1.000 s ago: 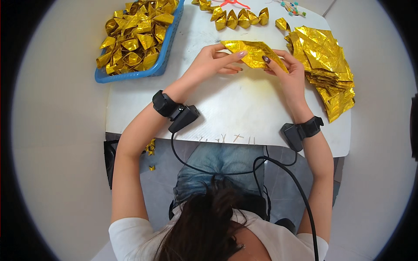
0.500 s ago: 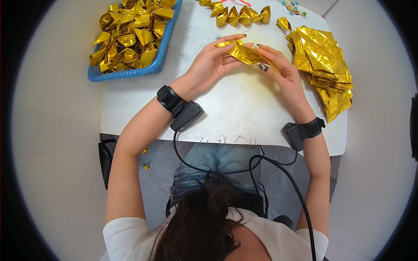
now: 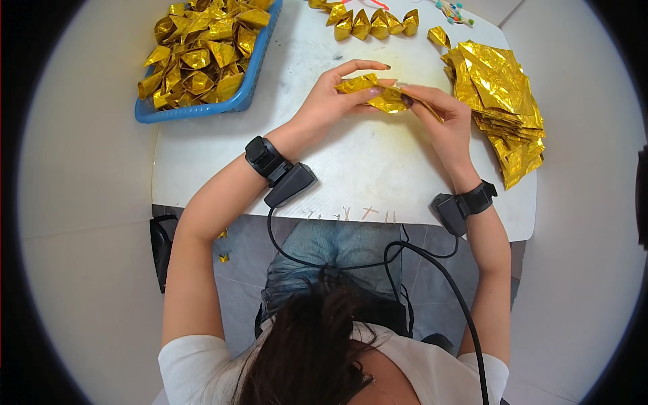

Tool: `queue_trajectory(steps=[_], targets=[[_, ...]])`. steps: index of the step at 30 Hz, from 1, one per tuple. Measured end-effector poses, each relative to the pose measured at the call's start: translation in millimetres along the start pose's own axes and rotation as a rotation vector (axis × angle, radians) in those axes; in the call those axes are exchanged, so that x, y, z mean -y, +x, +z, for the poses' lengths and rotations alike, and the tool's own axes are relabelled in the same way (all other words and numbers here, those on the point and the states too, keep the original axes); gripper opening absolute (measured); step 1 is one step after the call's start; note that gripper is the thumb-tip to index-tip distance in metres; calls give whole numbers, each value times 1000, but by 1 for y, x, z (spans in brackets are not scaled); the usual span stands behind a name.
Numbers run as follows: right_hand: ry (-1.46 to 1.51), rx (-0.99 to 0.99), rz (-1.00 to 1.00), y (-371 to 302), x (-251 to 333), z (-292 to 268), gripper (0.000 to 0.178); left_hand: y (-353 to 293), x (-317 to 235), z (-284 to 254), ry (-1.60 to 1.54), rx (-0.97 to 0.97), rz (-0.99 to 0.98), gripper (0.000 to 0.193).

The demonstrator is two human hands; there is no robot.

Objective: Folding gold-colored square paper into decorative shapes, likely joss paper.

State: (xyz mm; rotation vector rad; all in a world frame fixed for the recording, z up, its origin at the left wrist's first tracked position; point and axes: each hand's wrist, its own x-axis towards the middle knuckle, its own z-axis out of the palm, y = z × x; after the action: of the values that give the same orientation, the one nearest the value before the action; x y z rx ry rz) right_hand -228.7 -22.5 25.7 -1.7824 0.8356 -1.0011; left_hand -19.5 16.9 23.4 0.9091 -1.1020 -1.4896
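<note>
Between my two hands, above the far half of the white table (image 3: pixel 324 175), is a partly folded sheet of gold foil paper (image 3: pixel 388 101). My left hand (image 3: pixel 341 91) pinches its left end with the thumb on top, the index finger stretched out above it. At the other end, my right hand (image 3: pixel 442 111) grips the paper's edge between thumb and fingers. Part of the sheet is hidden behind my fingers. Right of my right hand lies a fanned stack of flat gold foil papers (image 3: pixel 499 84). Beyond my hands stands a row of folded gold foil ingots (image 3: pixel 378 25).
A blue plastic basket (image 3: pixel 233 106) heaped with gold foil ingots (image 3: pixel 202 57) stands at the far left. One loose gold piece (image 3: pixel 439 36) lies near the stack. Small coloured sticks (image 3: pixel 455 12) lie at the back. Black cables (image 3: pixel 459 297) run from my wrist straps.
My left thumb has pressed down over the foil paper and its index finger has lifted. My right hand has lowered slightly, and its fingers have closed more on the sheet.
</note>
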Motion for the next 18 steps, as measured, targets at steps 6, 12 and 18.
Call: queue_trajectory(steps=[6,12,18], targets=[[-259,133,-229,3,7,2,42,1,-2,-9,-227,28,54,40],[-122,210,10,3,12,-3,34,0,-8,-7,-483,51,-48,40],[-33,87,111,3,5,-3,30,2,7,-9,-65,35,114,31]])
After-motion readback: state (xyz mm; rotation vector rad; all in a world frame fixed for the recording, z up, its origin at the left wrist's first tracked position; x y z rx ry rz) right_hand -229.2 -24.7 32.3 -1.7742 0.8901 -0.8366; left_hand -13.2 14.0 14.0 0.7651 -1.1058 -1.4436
